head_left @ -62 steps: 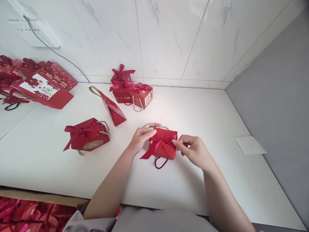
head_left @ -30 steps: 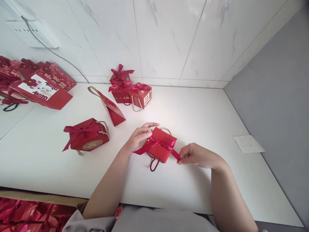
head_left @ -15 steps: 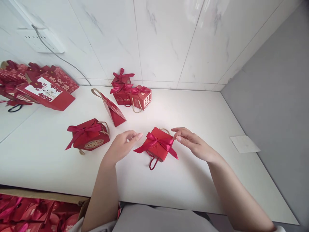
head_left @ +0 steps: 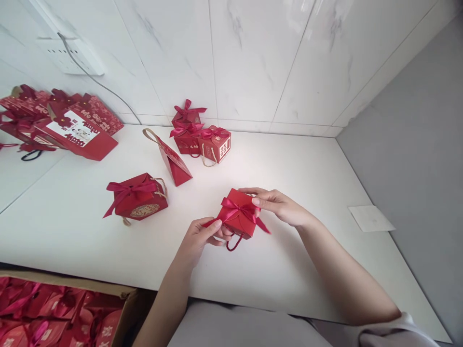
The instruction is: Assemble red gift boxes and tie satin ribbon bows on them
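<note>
Ribbon is the thing to watch: its bow (head_left: 238,208) crosses the lid of the small red gift box (head_left: 244,223), which sits at the centre of the work, on the white counter (head_left: 289,168), directly before the person. Taking that box as the clock's middle, with 12 pointing to the wall, the left hand (head_left: 200,235) comes in from 8 o'clock and the right hand (head_left: 281,206) from between 2 and 3.

Left thumb and forefinger are narrowed together, apparently pinching the bow's left tail (head_left: 209,223) at the box's near-left corner. The right hand grips the far-right corner, thumb on the lid, forefinger behind. Both hands touch their sides, but the right thumb looks slightly nearer the knot. Seen from above, the lid is roughly square, showing no clear long axis; the loops run from about 10 to 4. The right tail (head_left: 264,226) trails loose toward 4, and a dark red cord handle (head_left: 235,244) hangs out at 6, closer to the left fingers. A larger bowed box (head_left: 139,196) stands near 9.
</note>
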Tool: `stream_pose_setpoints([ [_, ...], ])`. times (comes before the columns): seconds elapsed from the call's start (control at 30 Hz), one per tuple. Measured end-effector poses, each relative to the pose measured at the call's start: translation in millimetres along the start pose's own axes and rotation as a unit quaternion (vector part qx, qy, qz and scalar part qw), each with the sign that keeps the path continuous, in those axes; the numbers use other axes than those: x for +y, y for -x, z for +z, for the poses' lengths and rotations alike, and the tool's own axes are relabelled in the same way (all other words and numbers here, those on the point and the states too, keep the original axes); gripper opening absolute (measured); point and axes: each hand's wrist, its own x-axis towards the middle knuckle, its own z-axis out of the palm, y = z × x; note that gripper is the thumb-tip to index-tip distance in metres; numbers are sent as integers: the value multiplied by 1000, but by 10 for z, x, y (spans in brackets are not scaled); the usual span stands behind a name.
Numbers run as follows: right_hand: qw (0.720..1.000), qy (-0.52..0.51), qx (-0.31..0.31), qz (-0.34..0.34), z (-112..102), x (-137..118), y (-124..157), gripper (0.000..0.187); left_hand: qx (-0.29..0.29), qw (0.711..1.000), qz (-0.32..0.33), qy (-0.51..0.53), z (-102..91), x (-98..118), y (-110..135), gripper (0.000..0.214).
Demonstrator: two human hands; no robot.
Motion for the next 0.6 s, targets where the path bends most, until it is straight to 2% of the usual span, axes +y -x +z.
stream_pose_setpoints([
  [0.3,999,-29,22,14,-88,174,-145,42,-9,999,34,18,-66,-133,-96,27],
  [0.6,999,-26,23,-22,-109,252,-174,39,-43,996,74,-2,-83,-160,-95,16],
])
